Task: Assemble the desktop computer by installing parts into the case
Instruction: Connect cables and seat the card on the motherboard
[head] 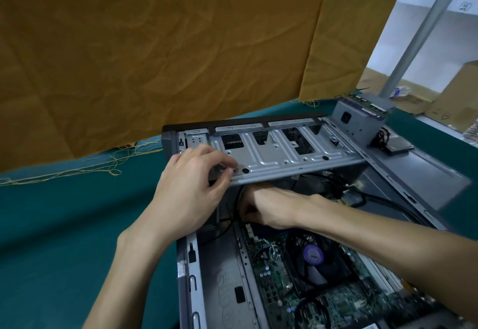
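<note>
Left hand: the left hand (192, 194) rests on the near edge of the silver stamped-metal drive cage (279, 152) — fingers curled, thumb and forefinger tips pressed together at a hole in the plate; whether they pinch a screw I cannot tell.
Right hand: the right hand (269, 208) reaches under the cage, fingers bent down among black cables (234, 214); what they hold is hidden.
Case: the open grey metal computer case (192, 264) lies on its side, the cage spanning its far end.
Inside: a green motherboard (274, 277) with a black cooler fan bearing a purple label (311, 260).
Surface: a teal cloth-covered table (64, 225), with loose yellow threads (77, 170) near its far edge.
Beside the case: a grey box-shaped power supply (357, 116) stands just beyond the far right corner.
Room: a creased mustard-brown fabric backdrop (155, 44); a grey metal post (424, 31) and cardboard boxes (457, 98) to the right.
</note>
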`<state>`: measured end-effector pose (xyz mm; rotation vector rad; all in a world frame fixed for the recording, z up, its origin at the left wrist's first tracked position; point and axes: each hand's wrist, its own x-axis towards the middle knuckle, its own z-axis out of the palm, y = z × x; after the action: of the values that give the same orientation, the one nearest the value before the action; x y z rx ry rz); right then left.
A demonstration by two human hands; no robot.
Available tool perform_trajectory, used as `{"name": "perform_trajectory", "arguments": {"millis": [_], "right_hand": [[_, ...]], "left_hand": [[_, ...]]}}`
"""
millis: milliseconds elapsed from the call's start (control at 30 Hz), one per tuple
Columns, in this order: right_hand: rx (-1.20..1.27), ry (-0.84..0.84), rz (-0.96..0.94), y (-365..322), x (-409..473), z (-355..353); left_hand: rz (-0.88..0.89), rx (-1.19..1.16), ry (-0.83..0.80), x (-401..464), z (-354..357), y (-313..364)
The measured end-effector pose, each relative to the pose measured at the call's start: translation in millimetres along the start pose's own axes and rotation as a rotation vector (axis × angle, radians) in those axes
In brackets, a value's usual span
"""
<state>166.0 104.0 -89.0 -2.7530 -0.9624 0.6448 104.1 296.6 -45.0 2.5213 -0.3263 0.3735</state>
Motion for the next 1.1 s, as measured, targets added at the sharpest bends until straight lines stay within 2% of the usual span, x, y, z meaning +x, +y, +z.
{"name": "perform_trajectory", "arguments": {"millis": [567, 800, 900, 967, 1033, 1100], "right_hand": [[0.011, 0.029, 0.035, -5.2, -6.0, 4.3], [-0.141, 0.076, -0.029, -13.0, -41.2, -16.2], [0.023, 0.198, -0.034, 14.5, -94.4, -41.5], [0.173, 0.429, 0.030, 42.5, -128.0, -57.3], [0.212, 0.755, 0.154, 76.2, -146.7, -64.2], [0.190, 0.913, 0.342, 103.5, -147.3, -63.9]], "left_hand": [[0.035, 0.026, -0.023, 1.3, 2.0, -1.4], [0.074, 0.023, -0.073, 2.4, -6.2, 9.6], [0.181, -0.082, -0.116, 1.6, -7.3, 32.9], [0.276, -0.122, -0.199, 5.5, -0.3, 58.9], [0.332, -0.138, -0.403, 14.3, 17.8, 90.3], [0.342, -0.079, -0.615, 28.3, 49.0, 117.7]]}}
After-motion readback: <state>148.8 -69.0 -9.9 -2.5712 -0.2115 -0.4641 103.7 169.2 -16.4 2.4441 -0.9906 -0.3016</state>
